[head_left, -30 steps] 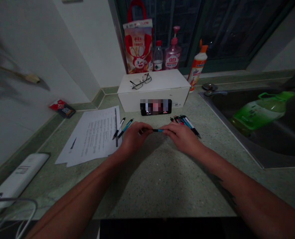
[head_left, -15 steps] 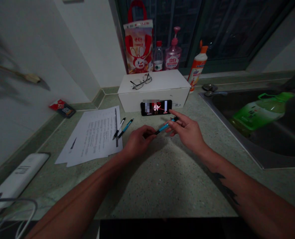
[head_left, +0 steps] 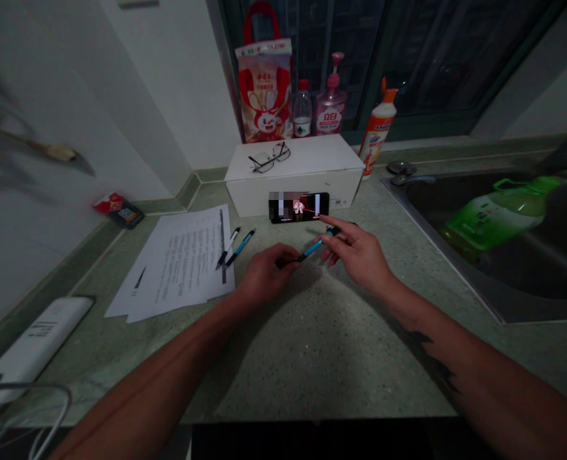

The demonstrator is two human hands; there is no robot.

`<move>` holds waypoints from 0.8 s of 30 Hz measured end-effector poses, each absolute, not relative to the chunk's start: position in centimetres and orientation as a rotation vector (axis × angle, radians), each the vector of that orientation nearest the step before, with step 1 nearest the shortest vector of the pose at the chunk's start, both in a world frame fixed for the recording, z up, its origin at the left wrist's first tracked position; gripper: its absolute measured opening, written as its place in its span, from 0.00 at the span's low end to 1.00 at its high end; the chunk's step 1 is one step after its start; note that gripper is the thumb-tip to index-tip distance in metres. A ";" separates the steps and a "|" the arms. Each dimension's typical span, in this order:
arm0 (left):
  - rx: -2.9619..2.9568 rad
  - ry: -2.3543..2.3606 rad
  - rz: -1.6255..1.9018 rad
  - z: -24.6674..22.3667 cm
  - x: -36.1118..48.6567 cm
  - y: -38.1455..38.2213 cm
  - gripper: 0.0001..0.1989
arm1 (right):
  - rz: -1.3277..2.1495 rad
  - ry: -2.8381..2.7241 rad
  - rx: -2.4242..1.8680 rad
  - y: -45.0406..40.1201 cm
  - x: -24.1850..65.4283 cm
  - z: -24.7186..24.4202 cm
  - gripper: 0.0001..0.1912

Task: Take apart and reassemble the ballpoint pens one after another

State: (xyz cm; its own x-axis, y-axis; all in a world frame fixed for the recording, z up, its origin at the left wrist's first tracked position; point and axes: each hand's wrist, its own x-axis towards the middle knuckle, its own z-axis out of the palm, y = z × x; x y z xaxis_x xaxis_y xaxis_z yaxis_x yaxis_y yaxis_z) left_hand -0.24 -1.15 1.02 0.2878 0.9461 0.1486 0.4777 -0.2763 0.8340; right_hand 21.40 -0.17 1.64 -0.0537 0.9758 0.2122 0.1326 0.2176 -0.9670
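A blue-and-black pen [head_left: 316,246] slants across the gap between my hands. My left hand [head_left: 267,273] grips its lower dark end, and my right hand [head_left: 355,251] pinches its upper end between thumb and fingers. A small pile of pens lay under my right hand earlier, and that hand now hides it. Left of my left hand, a black-and-white pen [head_left: 228,248] and a blue pen [head_left: 240,248] lie on a stack of printed papers [head_left: 178,268].
A phone [head_left: 299,207] showing a video leans on a white box [head_left: 293,176] with glasses [head_left: 269,157] on top. Bottles and a red-and-white bag stand behind. A steel sink [head_left: 484,255] with a green bottle [head_left: 498,214] lies right; a white power bank [head_left: 34,348] lies left.
Compared with a second ago, my right hand has moved up and to the right, away from my left hand. The pen now slants instead of lying level, and the pile of pens is covered.
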 end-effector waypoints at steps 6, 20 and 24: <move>1.890 1.261 0.866 1.0 -0.2 -1.1 0.06 | 1.080 -1.374 -1.100 -0.2 20.9 1.4 0.48; 1.985 1.470 0.873 0.9 -0.8 -0.4 0.06 | -0.057 -1.756 -2.007 1.7 26.8 3.2 0.24; 2.039 1.705 0.860 0.9 -1.8 0.6 0.07 | -0.059 -1.858 -2.290 1.9 27.9 2.6 0.22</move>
